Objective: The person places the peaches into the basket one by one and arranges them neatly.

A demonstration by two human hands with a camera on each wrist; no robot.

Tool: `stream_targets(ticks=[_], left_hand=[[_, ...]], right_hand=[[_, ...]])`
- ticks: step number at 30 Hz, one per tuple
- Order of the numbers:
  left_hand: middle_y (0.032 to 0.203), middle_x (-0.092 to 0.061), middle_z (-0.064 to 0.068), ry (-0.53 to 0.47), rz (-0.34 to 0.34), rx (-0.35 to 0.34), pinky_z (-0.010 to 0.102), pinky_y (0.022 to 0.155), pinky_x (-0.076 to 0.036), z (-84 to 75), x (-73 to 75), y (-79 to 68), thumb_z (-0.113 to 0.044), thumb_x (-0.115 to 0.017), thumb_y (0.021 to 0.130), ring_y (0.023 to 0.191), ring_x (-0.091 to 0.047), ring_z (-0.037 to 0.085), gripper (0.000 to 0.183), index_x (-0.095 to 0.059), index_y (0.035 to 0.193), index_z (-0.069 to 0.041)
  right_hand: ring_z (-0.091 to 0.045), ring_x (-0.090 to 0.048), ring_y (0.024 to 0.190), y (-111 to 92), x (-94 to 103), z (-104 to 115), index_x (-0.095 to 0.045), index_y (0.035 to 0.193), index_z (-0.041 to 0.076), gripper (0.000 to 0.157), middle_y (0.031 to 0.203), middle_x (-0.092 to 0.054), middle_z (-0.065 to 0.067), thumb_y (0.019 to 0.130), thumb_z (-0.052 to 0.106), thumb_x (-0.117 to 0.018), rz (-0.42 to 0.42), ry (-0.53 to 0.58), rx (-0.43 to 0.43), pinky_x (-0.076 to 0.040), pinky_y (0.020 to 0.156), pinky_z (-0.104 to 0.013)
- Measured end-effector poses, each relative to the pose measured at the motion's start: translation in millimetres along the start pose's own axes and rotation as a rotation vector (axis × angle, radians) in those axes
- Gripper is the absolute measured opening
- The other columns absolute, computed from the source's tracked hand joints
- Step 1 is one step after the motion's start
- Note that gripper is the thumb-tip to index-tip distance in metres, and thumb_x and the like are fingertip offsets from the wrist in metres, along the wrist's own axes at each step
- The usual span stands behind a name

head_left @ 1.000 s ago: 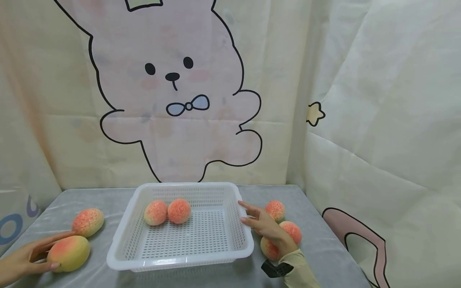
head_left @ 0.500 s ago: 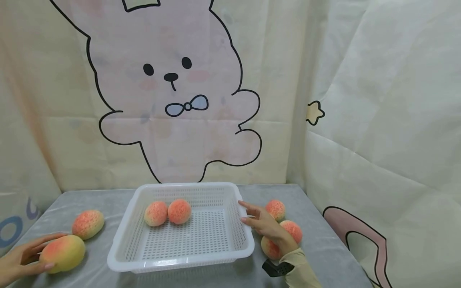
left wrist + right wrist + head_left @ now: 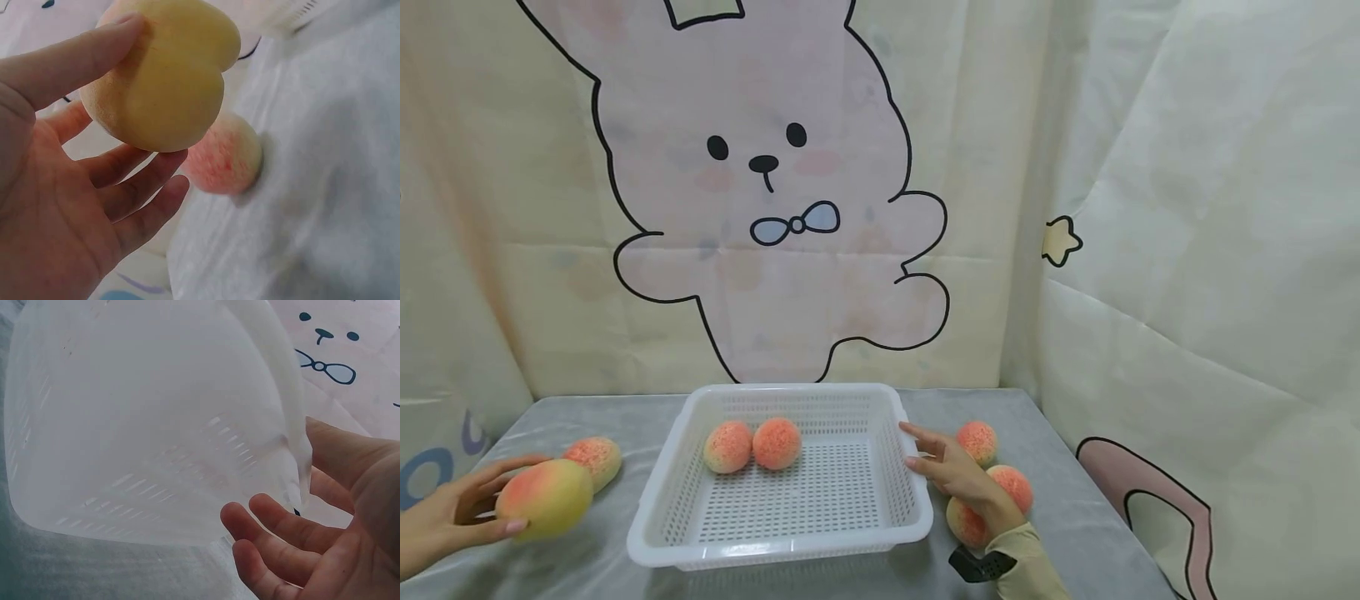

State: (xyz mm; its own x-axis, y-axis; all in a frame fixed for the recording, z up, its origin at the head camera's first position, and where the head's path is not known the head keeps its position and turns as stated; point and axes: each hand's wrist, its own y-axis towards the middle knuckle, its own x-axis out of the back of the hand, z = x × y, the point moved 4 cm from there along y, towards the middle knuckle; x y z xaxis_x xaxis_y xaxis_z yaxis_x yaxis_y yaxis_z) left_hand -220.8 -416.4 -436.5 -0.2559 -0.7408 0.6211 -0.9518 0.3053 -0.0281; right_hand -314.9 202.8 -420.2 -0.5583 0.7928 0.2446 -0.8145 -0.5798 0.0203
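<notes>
My left hand (image 3: 456, 517) grips a large smooth peach (image 3: 550, 498), yellow with a red blush, above the table's left side. In the left wrist view the thumb lies across the peach (image 3: 169, 81) and fingertips touch its underside. Partly hidden behind it, a red-speckled peach (image 3: 598, 458) rests on the cloth. A white slotted plastic basket (image 3: 782, 548) stands mid-table, two speckled peaches (image 3: 777, 442) side by side near its back left. My right hand (image 3: 958, 471) holds the basket's right rim; in the right wrist view, fingers (image 3: 275, 519) curl beneath the rim.
Beside and under my right forearm lie three speckled peaches (image 3: 1013, 486), one partly hidden. Grey cloth (image 3: 1075, 525) covers the table. Pale printed curtains (image 3: 970, 167) rise along the back and both sides.
My left hand has shifted the large peach slightly left, then raised it off the cloth, so that it now overlaps the speckled peach behind. The right hand and basket stay put.
</notes>
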Motion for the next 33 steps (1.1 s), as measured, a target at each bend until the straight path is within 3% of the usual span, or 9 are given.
stream_targets(ticks=[3, 6, 11, 19, 21, 27, 33], left_hand=[[0.125, -0.039, -0.048, 0.011, -0.015, -0.084, 0.022, 0.071, -0.055, -16.2, 0.6, 3.9, -0.005, -0.055, 0.102, 0.102, -0.055, -0.015, 0.064, -0.028, 0.158, -0.025], [0.127, -0.043, -0.045, 0.031, -0.046, -0.132, 0.023, 0.070, -0.055, -34.0, -0.9, 8.9, -0.002, -0.055, 0.101, 0.103, -0.057, -0.014, 0.063, -0.031, 0.156, -0.022], [0.123, -0.055, -0.037, 0.069, -0.072, -0.104, 0.022, 0.071, -0.054, -65.5, -6.7, 22.0, -0.008, -0.059, 0.101, 0.102, -0.058, -0.013, 0.061, -0.033, 0.154, -0.022], [0.122, -0.069, -0.008, 0.005, -0.006, -0.127, 0.026, 0.073, -0.055, -108.4, -18.6, 41.6, -0.013, -0.060, 0.101, 0.100, -0.068, 0.006, 0.058, -0.032, 0.152, -0.018], [0.122, -0.068, -0.006, -0.003, -0.002, -0.137, 0.026, 0.074, -0.055, -115.7, -20.0, 46.9, -0.013, -0.060, 0.101, 0.100, -0.068, 0.007, 0.057, -0.033, 0.151, -0.018], [0.122, -0.067, -0.006, 0.043, -0.014, -0.165, 0.022, 0.079, -0.054, -133.7, -21.3, 61.0, -0.015, -0.063, 0.099, 0.103, -0.066, 0.001, 0.058, -0.035, 0.150, -0.015], [0.128, -0.063, 0.010, 0.049, -0.001, -0.189, 0.024, 0.080, -0.056, -152.7, -26.2, 74.2, -0.019, -0.067, 0.098, 0.104, -0.065, 0.000, 0.059, -0.037, 0.149, -0.013]], right_hand=[[-0.019, -0.064, 0.110, -1.1, -1.4, 0.4, -0.028, 0.160, 0.008, 0.068, 0.145, -0.048, -0.032, 0.102, 0.018, -0.061, -0.013, 0.003, -0.029, -0.058, 0.087, -0.030], [-0.020, -0.064, 0.111, -1.8, -1.6, 1.3, -0.029, 0.160, 0.011, 0.068, 0.146, -0.048, -0.031, 0.102, 0.020, -0.062, -0.028, 0.002, -0.051, -0.058, 0.088, -0.031], [-0.020, -0.065, 0.110, -2.5, -1.9, 1.0, -0.030, 0.160, 0.010, 0.067, 0.145, -0.049, -0.032, 0.102, 0.019, -0.062, -0.033, -0.010, -0.043, -0.058, 0.087, -0.030], [-0.019, -0.065, 0.111, -1.3, -0.4, 1.5, -0.029, 0.160, 0.011, 0.068, 0.146, -0.049, -0.030, 0.101, 0.019, -0.062, -0.017, 0.013, -0.042, -0.058, 0.088, -0.031], [-0.020, -0.065, 0.111, -1.5, 0.6, 2.9, -0.030, 0.160, 0.013, 0.068, 0.146, -0.051, -0.027, 0.101, 0.020, -0.063, -0.028, 0.004, -0.050, -0.058, 0.088, -0.031], [-0.019, -0.065, 0.108, -1.7, 0.9, 1.7, -0.031, 0.160, 0.012, 0.067, 0.143, -0.052, -0.028, 0.101, 0.019, -0.062, -0.035, -0.021, -0.056, -0.057, 0.087, -0.031], [-0.020, -0.065, 0.106, -1.8, -0.7, 0.2, -0.028, 0.160, 0.007, 0.066, 0.141, -0.050, -0.034, 0.103, 0.017, -0.060, -0.016, -0.016, -0.017, -0.058, 0.085, -0.030]])
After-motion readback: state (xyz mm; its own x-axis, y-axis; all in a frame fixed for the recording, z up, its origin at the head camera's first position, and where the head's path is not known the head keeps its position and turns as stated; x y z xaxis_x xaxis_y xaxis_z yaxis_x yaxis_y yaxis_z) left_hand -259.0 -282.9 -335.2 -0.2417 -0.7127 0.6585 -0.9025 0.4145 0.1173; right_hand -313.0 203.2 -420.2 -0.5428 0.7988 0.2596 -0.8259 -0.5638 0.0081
